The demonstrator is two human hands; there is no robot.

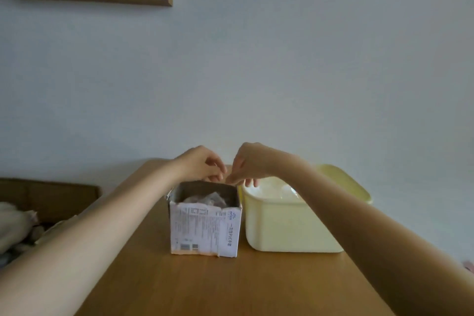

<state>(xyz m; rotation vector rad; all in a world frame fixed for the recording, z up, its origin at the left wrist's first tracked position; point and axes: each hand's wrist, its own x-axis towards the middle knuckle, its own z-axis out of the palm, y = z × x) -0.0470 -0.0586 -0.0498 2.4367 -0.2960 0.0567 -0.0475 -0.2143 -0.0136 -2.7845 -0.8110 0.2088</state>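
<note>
The brown wooden table (230, 287) bears a pale yellow plastic tub (289, 226), just right of an open printed cardboard box (205, 228) mid-table. The box is likely light and flimsy, best held by its sides. The left hand (202, 164) and right hand (250, 161) curl their fingertips over its far rim; I cannot tell whether they pinch anything.

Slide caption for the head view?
Head view: left hand and right hand close together over open printed box beside yellow bin.

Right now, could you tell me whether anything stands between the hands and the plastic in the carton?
Nothing visible does. The carton is open on top; the left hand and right hand are at its far rim, with the plastic uncovered below.
</note>
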